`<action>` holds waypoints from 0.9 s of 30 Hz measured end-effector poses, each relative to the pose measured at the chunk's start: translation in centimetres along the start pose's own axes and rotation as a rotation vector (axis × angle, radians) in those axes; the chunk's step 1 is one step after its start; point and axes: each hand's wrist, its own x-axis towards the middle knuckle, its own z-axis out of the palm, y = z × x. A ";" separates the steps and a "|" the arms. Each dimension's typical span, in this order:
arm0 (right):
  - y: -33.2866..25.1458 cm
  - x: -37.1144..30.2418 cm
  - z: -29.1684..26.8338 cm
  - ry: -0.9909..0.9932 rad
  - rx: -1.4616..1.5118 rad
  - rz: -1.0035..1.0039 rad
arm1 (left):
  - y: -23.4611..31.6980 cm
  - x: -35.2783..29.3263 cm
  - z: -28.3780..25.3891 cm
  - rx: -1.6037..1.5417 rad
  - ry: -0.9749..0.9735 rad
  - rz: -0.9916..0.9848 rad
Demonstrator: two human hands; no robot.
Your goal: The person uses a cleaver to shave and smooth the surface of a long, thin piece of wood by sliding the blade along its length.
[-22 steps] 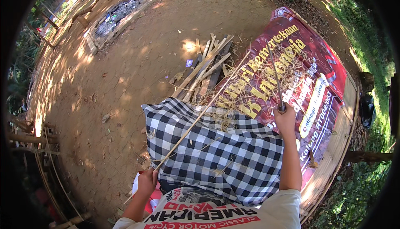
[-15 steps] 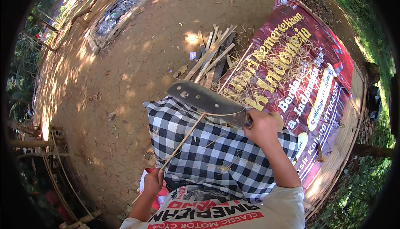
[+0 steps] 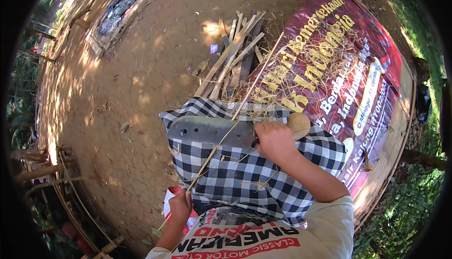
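Note:
In my right hand [image 3: 278, 141] is the handle of a broad cleaver [image 3: 207, 130], its dark blade pierced with several round holes and pointing left across my lap. The round wooden butt of the handle shows past my fist. My left hand [image 3: 180, 205] is closed round the lower part of a long thin bamboo strip [image 3: 203, 166]. The strip slants up and right, crosses the blade and reaches toward the banner. A black-and-white checked cloth [image 3: 245, 165] covers my lap, with a few thin shavings lying on it.
Split bamboo pieces [image 3: 234, 61] are heaped on the cracked earth [image 3: 132, 99] ahead. At the right a maroon printed banner [image 3: 325, 66], strewn with curly shavings, covers a bamboo platform [image 3: 376, 183]. An ash-filled pit with a frame [image 3: 96, 47] lies far left; a bamboo railing [image 3: 47, 169] stands at the left.
The cleaver has come nearer to me and left, its blade now more level over the lap. The strip's far end now shows above the blade. My left hand has shifted slightly right.

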 end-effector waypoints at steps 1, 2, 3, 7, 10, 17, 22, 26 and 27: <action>0.3 0.3 -0.5 0.012 -0.017 0.000 | -0.1 0.0 0.1 -0.003 0.007 -0.003; 0.6 0.5 -0.7 0.024 -0.034 -0.002 | -0.2 -0.1 0.2 -0.006 0.014 -0.007; 0.8 0.6 -0.8 0.026 -0.043 -0.012 | -0.1 0.0 0.2 0.008 0.018 -0.003; 2.1 0.9 -0.8 0.052 -0.081 -0.016 | -0.2 -0.2 0.2 0.028 0.029 -0.007; 5.2 1.5 -2.0 0.055 -0.144 0.162 | -0.2 -0.2 0.3 0.031 0.032 -0.012; 11.6 2.7 -3.8 0.032 -0.214 0.350 | 0.1 0.5 -0.5 0.027 0.049 -0.001; 15.2 4.5 -5.1 0.093 -0.313 0.526 | 0.1 0.3 -0.7 0.088 0.043 -0.009; 21.1 3.9 -8.7 0.089 -0.406 0.805 | -0.9 0.0 -0.2 0.017 0.059 0.031; 22.9 3.0 -9.7 0.083 -0.419 0.891 | -0.7 -0.3 -0.1 0.017 0.058 0.032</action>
